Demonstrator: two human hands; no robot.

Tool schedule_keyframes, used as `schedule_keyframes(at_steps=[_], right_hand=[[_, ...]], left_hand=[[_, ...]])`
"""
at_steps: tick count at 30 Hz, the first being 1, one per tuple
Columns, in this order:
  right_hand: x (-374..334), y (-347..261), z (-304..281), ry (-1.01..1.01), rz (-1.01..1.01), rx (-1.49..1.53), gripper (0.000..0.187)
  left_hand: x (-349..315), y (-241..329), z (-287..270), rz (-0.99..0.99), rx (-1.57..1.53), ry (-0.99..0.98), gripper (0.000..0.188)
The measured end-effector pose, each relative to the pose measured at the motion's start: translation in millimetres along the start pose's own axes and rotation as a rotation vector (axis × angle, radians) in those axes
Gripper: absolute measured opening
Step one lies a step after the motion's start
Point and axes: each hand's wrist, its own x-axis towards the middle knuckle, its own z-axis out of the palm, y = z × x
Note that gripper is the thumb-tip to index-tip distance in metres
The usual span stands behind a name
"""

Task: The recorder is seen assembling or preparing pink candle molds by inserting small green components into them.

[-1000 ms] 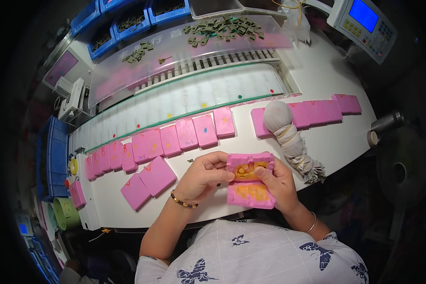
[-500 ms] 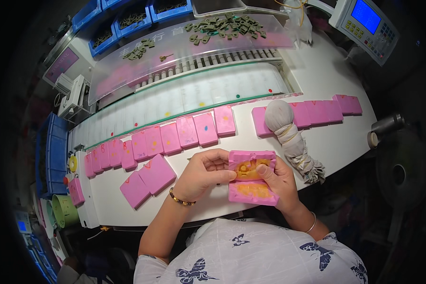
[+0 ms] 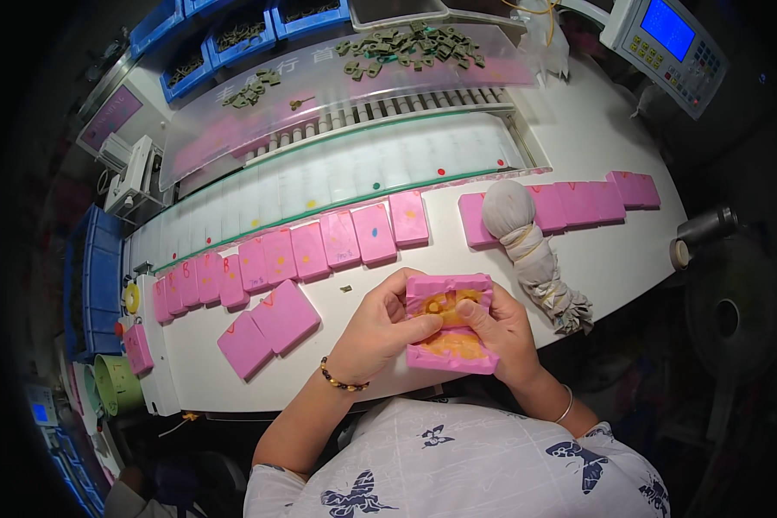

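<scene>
The pink mold [image 3: 453,348] was held open above the white table [image 3: 203,375], near its front edge. It looked light and bendy, like rubber, so its thick sides seemed good to hold. The left hand [image 3: 380,324] and right hand [image 3: 507,341] pinched its two sides, both thumbs on the orange inside. They hid some of it, so maybe a small piece sat there. A wrapped cloth bundle [image 3: 520,246] lay in front of some pink blocks [image 3: 578,203] on the right.
</scene>
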Motion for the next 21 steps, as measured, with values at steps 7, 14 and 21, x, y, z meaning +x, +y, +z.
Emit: schedule_keyframes(at_steps=[7,14,21], right_hand=[[-1.0,-0.7,0.9,0.013,0.001,-0.053,0.025],[-0.1,0.0,0.6,0.027,-0.024,-0.125,0.020],[-1.0,0.3,-2.5,0.002,-0.045,-0.184,0.024]], left_hand=[[-0.7,-2.4,2.3,0.010,-0.010,0.012,0.033],[-4.8,-3.6,8.0,0.045,0.022,0.086,0.032],[-9.0,-5.8,8.5,0.107,0.054,0.089,0.038]])
